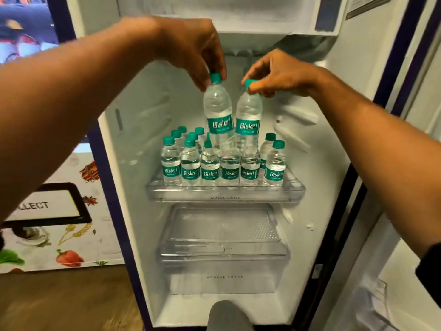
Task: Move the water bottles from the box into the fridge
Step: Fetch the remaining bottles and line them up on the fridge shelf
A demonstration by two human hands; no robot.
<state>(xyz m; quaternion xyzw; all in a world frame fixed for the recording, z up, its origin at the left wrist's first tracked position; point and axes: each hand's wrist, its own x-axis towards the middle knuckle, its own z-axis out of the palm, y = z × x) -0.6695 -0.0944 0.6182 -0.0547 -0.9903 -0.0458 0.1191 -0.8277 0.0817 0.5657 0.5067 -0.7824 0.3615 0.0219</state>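
The left hand [191, 47] reaches in from above with its fingertips pinched around the green screw cap of a clear plastic water bottle with a green Bisleri label [218, 115], which hangs upright from that pinch. Just beside it, the right hand [274, 75] has its thumb and fingers pressed together on the green cap of a second clear plastic water bottle with the same label [248, 118], also upright; the two carried bottles are side by side and almost touching at the shoulders. Both are held above the rows of smaller-looking clear Bisleri bottles [210, 163] already standing on the transparent plastic fridge shelf [225, 191], whose front lip bears faint lettering. Six bottles fill the front row and more green caps show behind them, so the standing bottles lie directly under and in front of the two being carried; whether the carried bottles' bases touch anything cannot be seen. Below the shelf sits a clear plastic crisper drawer [223, 271] under a dimpled transparent cover. All of this is inside the open white-lined fridge [124, 211]. At the far left stands a white panel printed with vegetables and spices [59, 235] on a brown wooden floor [59, 299].
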